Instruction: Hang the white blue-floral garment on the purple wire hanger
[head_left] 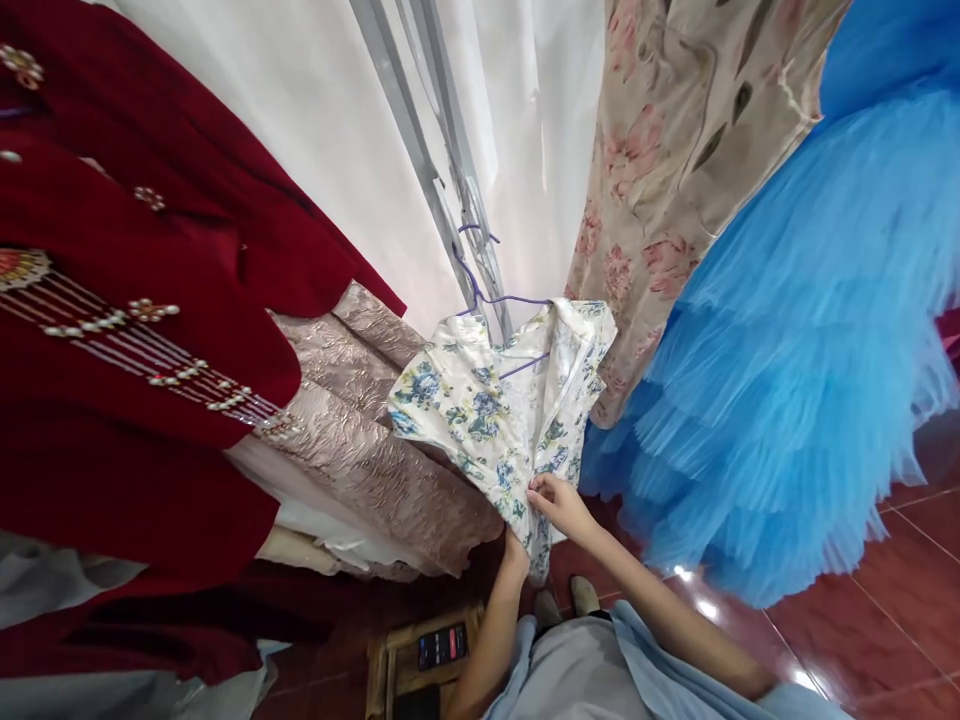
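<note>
A white dress with blue and green flowers point(484, 405) hangs on a thin purple hanger point(517, 298) in front of me. Its front or back opening is parted along one edge, and part of the hanger shows inside the neckline. My right hand point(559, 503) pinches the cloth at the lower end of this opening, thumb and fingers together. Lower and to the left, my left hand point(514, 552) is at the dress's side edge. Its fingers are hidden behind the cloth, so their grip cannot be seen.
Grey metal rails point(420, 120) stand against a white curtain point(300, 90). Dark red beaded garments point(172, 290) and a pink textured skirt point(360, 400) hang left. A beige floral dress point(637, 200) and blue tulle dress point(795, 330) hang right. A phone point(442, 647) lies on a wooden stool point(379, 665).
</note>
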